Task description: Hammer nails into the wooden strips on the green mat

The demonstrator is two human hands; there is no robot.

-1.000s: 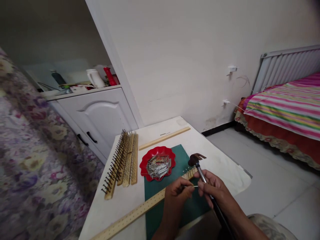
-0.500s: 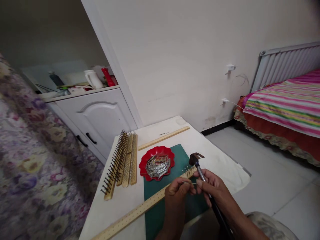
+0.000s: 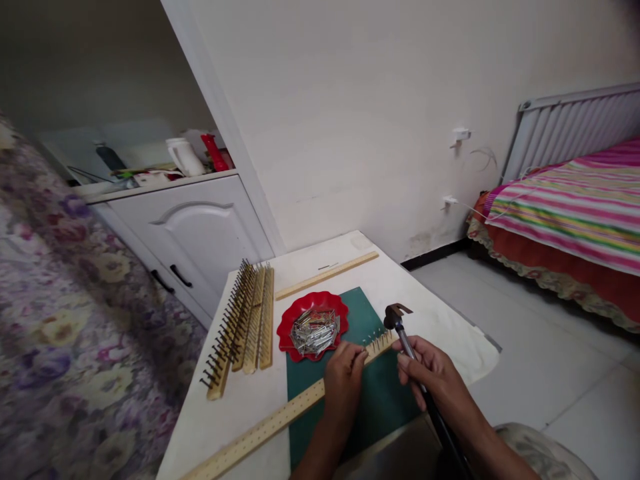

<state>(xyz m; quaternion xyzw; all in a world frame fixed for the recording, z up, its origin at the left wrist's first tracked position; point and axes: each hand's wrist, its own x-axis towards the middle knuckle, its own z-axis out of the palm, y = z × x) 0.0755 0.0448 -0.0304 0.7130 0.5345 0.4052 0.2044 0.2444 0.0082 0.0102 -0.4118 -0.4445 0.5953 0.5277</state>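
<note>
My left hand [image 3: 344,377] is closed, its fingertips pinched around a nail that is mostly hidden, down at the perforated wooden strip [image 3: 280,418]. A row of nails [image 3: 380,340] stands up from the strip's far end, just beyond those fingers. In my right hand [image 3: 433,373] is a claw hammer [image 3: 397,317], gripped along its dark handle with the head raised to the right of the strip. Beneath the strip lies a green mat [image 3: 380,393]. A red scalloped dish [image 3: 287,333] full of loose nails [image 3: 315,331] sits behind my left hand.
Several wooden strips studded with upright nails [image 3: 240,327] stand at the table's left. A bare strip [image 3: 327,275] lies along the back of the white table [image 3: 435,313]. A cabinet [image 3: 200,227] and a floral curtain [image 3: 85,347] are to the left, a bed [image 3: 575,207] to the right.
My left hand has moved away from the right hand to the strip, carrying the nail the two hands had between them. The hammer has shifted slightly right.
</note>
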